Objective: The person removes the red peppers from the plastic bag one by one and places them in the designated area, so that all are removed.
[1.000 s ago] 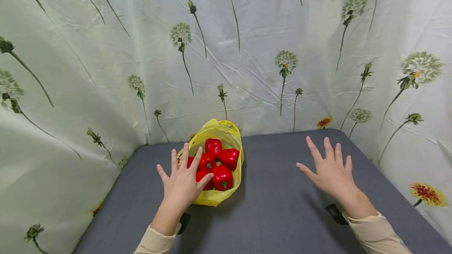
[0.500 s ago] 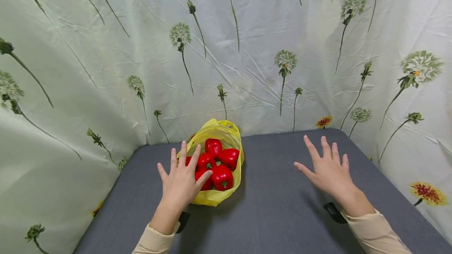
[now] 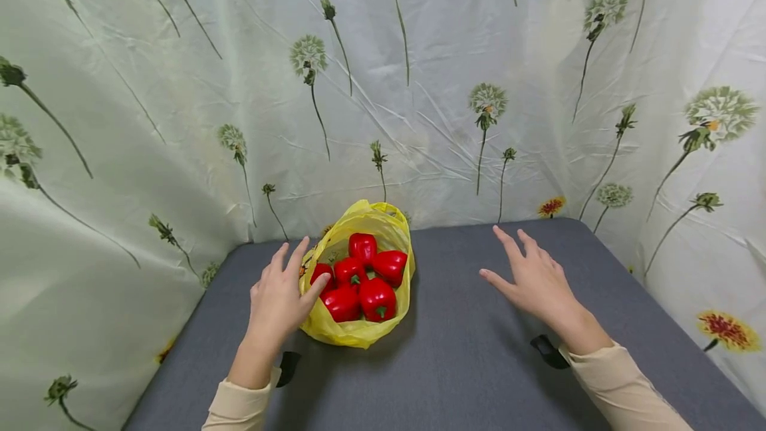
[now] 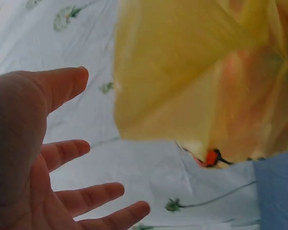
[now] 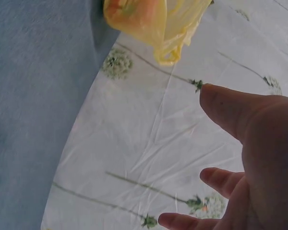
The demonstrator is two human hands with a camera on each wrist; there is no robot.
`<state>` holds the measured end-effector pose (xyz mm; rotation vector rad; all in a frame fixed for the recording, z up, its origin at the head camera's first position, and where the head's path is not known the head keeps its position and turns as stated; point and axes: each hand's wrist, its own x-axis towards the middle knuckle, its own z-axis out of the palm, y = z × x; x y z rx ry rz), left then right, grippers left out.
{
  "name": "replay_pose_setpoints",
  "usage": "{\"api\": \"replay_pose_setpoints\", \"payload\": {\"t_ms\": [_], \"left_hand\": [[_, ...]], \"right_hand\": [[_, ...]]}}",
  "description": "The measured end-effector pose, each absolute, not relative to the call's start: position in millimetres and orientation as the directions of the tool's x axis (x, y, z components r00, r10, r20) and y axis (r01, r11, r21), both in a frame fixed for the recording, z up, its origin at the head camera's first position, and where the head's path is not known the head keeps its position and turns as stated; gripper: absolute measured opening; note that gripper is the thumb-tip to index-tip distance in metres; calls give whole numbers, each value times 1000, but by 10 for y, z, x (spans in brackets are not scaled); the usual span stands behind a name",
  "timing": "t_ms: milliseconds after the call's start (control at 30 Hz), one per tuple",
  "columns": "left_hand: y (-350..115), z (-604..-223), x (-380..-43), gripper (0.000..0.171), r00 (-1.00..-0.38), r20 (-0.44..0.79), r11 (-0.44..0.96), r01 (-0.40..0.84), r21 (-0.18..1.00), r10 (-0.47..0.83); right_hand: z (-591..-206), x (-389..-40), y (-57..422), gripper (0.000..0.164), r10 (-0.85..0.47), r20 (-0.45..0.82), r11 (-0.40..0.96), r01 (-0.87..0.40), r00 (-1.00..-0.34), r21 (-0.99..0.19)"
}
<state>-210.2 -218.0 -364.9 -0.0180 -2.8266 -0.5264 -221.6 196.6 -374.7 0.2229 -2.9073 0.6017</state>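
A yellow plastic bag (image 3: pixel 395 231) stands with its mouth wide on the table, and several red bell peppers (image 3: pixel 378 299) lie inside it. Just left of the bag, my left hand (image 3: pixel 276 304) hovers with spread fingers and holds nothing; its thumb tip overlaps the bag's edge in the head view. In the left wrist view the bag (image 4: pixel 168 72) is apart from the thumb and fingers. My right hand (image 3: pixel 538 285) is held in the air to the right of the bag, fingers extended and nothing in them. The right wrist view shows the bag (image 5: pixel 182 24) farther off.
The grey table (image 3: pixel 443 364) extends around the bag and under both hands. Behind it and at the sides hangs a pale curtain (image 3: pixel 431 118) printed with dandelions. Dark straps or devices (image 3: pixel 549 351) sit under the wrists.
My left hand has moved left, off the front of the bag, so more peppers show. My right hand has shifted left toward the bag and turned slightly inward. The bag stays put.
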Motion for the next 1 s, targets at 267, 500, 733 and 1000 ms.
{"api": "replay_pose_setpoints", "payload": {"t_ms": [267,500,733,1000], "left_hand": [[-2469,-3771,-2195,83,-988,143,805,137,577,66],[-2545,-3900,-2266,80,-981,121,744,191,640,149],[-2582,-4006,-2355,68,-973,136,707,229,669,187],[-2607,-4044,-2423,61,-981,97,697,188,692,168]], "right_hand": [[-3673,-2399,1665,82,-225,184,824,-288,-957,-487],[-3609,-2650,1293,78,-379,139,705,-383,-915,-597],[-3605,-2920,741,74,-508,96,605,-434,-856,-668],[-3784,-3134,409,68,-574,69,562,-454,-816,-691]]}}
